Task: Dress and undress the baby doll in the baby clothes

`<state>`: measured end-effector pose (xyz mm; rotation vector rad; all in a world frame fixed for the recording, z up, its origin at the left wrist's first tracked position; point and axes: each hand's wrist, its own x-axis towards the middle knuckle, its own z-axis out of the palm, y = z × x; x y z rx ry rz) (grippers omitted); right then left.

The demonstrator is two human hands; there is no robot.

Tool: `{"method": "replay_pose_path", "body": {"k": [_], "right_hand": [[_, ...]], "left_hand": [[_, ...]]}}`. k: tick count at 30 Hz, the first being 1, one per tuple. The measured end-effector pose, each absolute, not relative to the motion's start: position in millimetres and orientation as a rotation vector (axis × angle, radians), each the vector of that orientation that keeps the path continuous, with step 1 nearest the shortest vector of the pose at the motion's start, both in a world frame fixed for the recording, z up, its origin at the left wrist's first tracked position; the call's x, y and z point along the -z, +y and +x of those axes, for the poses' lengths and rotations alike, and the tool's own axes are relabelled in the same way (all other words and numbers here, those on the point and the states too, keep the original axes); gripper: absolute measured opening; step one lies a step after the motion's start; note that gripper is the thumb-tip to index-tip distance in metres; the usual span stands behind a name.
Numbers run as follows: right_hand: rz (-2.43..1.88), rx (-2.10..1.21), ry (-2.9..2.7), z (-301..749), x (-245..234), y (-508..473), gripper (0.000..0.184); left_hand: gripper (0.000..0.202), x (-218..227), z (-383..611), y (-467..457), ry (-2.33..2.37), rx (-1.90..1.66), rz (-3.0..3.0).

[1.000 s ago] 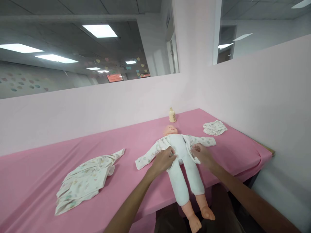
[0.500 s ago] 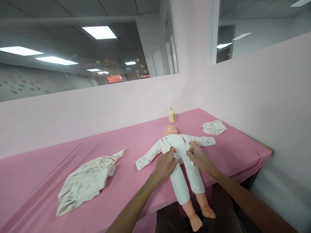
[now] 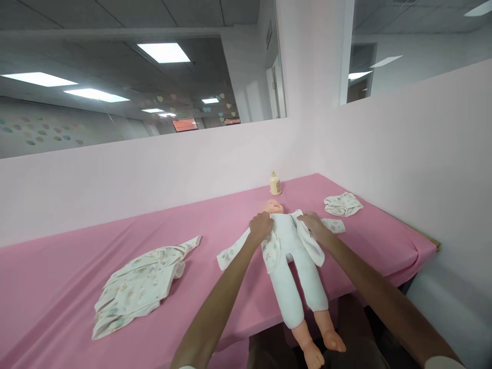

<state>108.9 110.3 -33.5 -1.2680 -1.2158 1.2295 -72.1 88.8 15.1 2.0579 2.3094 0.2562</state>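
On the pink-covered table a baby doll [image 3: 284, 234] with a white cloth body lies on its back, head away from me and feet over the near edge. Its arms are in the sleeves of a white printed baby jacket [image 3: 271, 253], whose front lies parted over the chest. My left hand [image 3: 262, 226] is closed on the left front edge of the jacket near the doll's shoulder. Opposite it, my right hand [image 3: 314, 225] pinches the right front edge, with that panel folded back so its plain inside shows. Both hands hide parts of the sleeves.
Another printed baby garment [image 3: 140, 284] lies at the left on the pink sheet [image 3: 215, 307]. A small folded printed garment [image 3: 343, 204] rests at the far right. Behind the doll's head stands a cream pump bottle [image 3: 275, 184], close to the wall [image 3: 172, 174].
Both hands have moved up from the doll's belly to its upper chest and hold the jacket's front edges. The front panels now show spread to either side. The view has shifted slightly.
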Motion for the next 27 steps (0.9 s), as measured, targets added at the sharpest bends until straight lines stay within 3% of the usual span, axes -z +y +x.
{"method": "replay_pose_path", "body": {"k": [6, 13, 20, 27], "right_hand": [[-1.202, -0.991, -1.618, 78, 17, 106, 0.004], [-1.384, -0.636, -1.825, 76, 28, 110, 0.011], [-1.395, -0.549, -1.904, 69, 28, 123, 0.024], [-1.366, -0.525, -1.834, 64, 28, 131, 0.020]], "left_hand": [[0.027, -12, -73, 90, 2.346, -0.249, 2.047], [0.023, -5, -85, 89, 2.248, -0.244, 2.134], [0.023, 1, -96, 90, 2.206, -0.313, 2.207], [0.032, 20, -97, 94, 2.211, -0.588, 2.214]]}}
